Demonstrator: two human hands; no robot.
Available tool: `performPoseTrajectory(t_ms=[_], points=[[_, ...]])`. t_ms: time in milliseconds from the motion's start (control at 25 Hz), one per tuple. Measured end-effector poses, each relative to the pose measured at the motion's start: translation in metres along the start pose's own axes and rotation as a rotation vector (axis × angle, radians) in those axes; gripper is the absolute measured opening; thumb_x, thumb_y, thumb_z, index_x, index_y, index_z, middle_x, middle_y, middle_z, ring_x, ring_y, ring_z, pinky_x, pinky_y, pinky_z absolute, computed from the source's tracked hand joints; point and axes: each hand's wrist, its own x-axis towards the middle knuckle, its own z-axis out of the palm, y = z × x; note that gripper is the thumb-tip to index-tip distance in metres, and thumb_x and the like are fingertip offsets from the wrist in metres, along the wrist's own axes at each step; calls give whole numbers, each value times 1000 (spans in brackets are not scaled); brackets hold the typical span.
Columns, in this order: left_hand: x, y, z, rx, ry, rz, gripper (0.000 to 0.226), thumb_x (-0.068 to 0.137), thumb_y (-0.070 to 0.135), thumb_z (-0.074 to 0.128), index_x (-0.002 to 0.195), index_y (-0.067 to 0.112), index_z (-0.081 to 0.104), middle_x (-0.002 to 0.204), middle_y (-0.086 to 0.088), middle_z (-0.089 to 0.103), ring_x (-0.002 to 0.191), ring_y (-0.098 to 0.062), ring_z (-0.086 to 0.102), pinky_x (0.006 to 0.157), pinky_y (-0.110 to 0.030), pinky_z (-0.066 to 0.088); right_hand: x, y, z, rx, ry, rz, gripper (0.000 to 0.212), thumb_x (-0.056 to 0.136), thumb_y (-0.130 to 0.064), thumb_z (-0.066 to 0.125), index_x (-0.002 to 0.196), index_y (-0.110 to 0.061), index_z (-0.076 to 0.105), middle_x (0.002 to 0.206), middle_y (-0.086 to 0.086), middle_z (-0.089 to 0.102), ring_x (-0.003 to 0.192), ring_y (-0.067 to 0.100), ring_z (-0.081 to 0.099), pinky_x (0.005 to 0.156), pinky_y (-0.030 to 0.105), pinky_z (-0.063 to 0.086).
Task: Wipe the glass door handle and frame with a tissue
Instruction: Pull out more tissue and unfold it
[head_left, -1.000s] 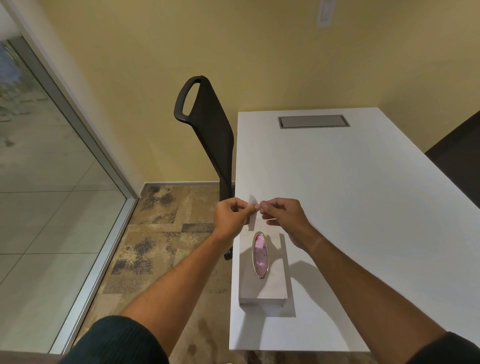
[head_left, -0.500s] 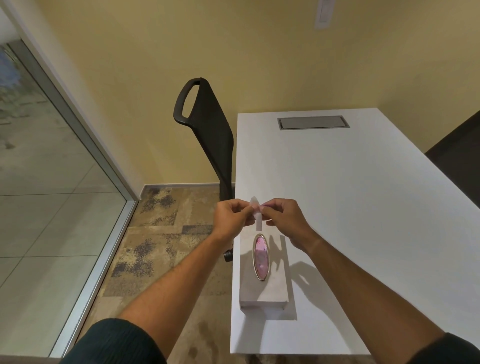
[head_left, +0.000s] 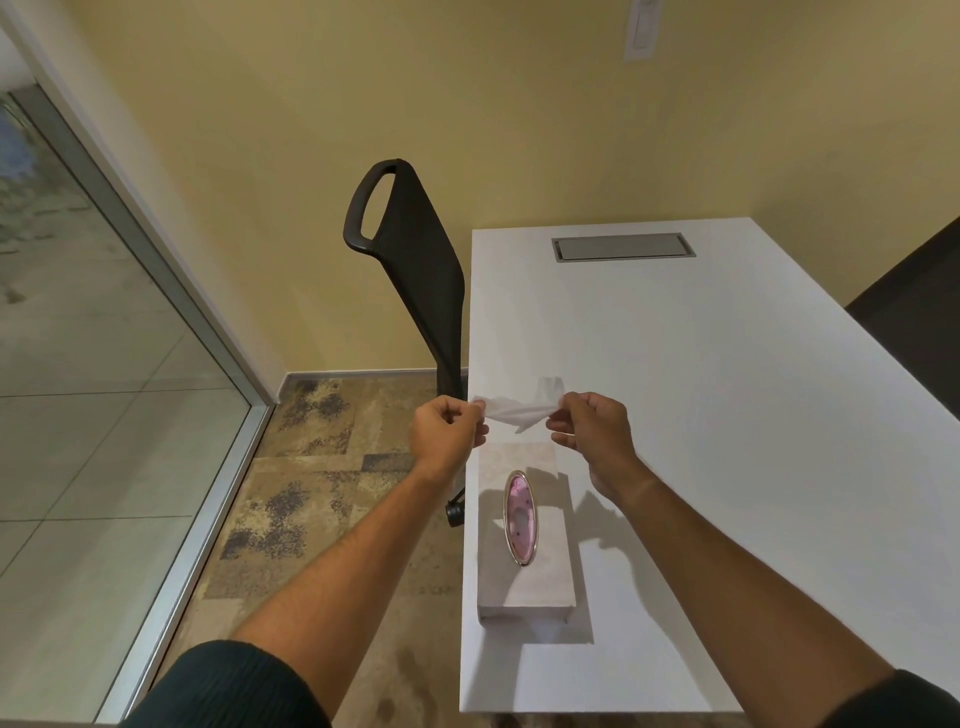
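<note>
A thin white tissue (head_left: 514, 410) is stretched between my two hands above the near left part of the white table (head_left: 701, 395). My left hand (head_left: 447, 436) pinches its left end and my right hand (head_left: 595, 431) pinches its right end. Below them a pale tissue box (head_left: 540, 577) with a pink oval opening lies on the table. The glass door (head_left: 78, 395) with its grey metal frame (head_left: 208, 493) fills the left side; no handle shows.
A black office chair (head_left: 415, 270) stands between the table's left edge and the yellow wall. A grey cable hatch (head_left: 623, 247) sits at the table's far end. A dark chair back (head_left: 919, 312) shows at the right edge. Patterned carpet covers the floor.
My hands have moved apart, spreading the tissue out sideways from a small folded piece into a wider strip.
</note>
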Motion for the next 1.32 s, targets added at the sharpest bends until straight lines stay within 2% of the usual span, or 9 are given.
performPoseTrajectory(t_ms=[160, 280, 360, 480, 600, 720, 840, 1040, 1320], points=[[-4, -3, 4, -63, 34, -90, 16, 94, 3, 63, 79, 5, 58, 81, -16, 70, 71, -23, 73, 66, -33, 62, -2, -1, 1, 280, -35, 105, 14, 93, -10, 53, 87, -3, 64, 75, 7, 72, 70, 18, 72, 65, 29, 58], [-9, -10, 1, 149, -160, -212, 4, 91, 1, 62, 90, -2, 61, 82, -17, 67, 65, -22, 68, 65, -36, 60, 0, -8, 2, 339, -85, 94, 14, 93, -8, 50, 86, -5, 62, 72, 6, 71, 69, 20, 71, 67, 31, 58], [-10, -13, 2, 326, -243, -252, 19, 89, 6, 65, 105, -2, 60, 97, -16, 67, 79, -24, 68, 66, -34, 55, 3, -13, 2, 297, -139, 76, 17, 92, -10, 48, 92, -2, 63, 80, 10, 73, 75, 24, 71, 71, 34, 58], [-9, -4, 5, 385, -236, -126, 36, 89, 13, 70, 121, 8, 55, 114, -11, 61, 102, -23, 60, 76, -32, 48, 5, -20, 1, 192, -216, 66, 23, 89, -16, 48, 97, -3, 64, 89, 14, 73, 79, 27, 69, 72, 35, 57], [-2, 8, 11, 244, -215, 27, 43, 92, 28, 72, 128, 12, 57, 117, -9, 64, 107, -23, 62, 88, -35, 54, 3, -26, 2, 153, -281, 74, 23, 92, -15, 48, 78, -14, 66, 80, 9, 72, 73, 23, 67, 71, 36, 54], [4, 13, 16, 131, -273, 51, 27, 92, 29, 73, 112, 11, 69, 107, -8, 73, 102, -23, 70, 95, -43, 57, 1, -25, 5, 128, -354, 82, 27, 94, -17, 50, 77, -17, 70, 84, 10, 73, 77, 24, 69, 70, 36, 55], [7, 11, 17, 75, -239, 70, 11, 92, 21, 73, 88, 11, 72, 91, -10, 75, 88, -24, 72, 86, -40, 60, -1, -22, 4, 93, -352, 62, 23, 97, -28, 58, 99, -7, 68, 90, 14, 73, 82, 25, 71, 69, 33, 56], [12, 13, 15, 91, -188, 105, 16, 89, 20, 76, 90, 4, 73, 92, -16, 74, 82, -24, 70, 74, -36, 58, 1, -18, 1, -20, -301, -97, 19, 85, -9, 76, 102, -4, 69, 93, 13, 76, 86, 24, 75, 72, 29, 59], [15, 19, 11, 60, -175, 69, 12, 85, 15, 80, 84, 7, 71, 88, -14, 74, 76, -18, 72, 69, -32, 61, 7, -23, 1, -25, -243, -57, 11, 92, -3, 64, 100, -1, 71, 95, 16, 74, 83, 24, 73, 74, 31, 60]])
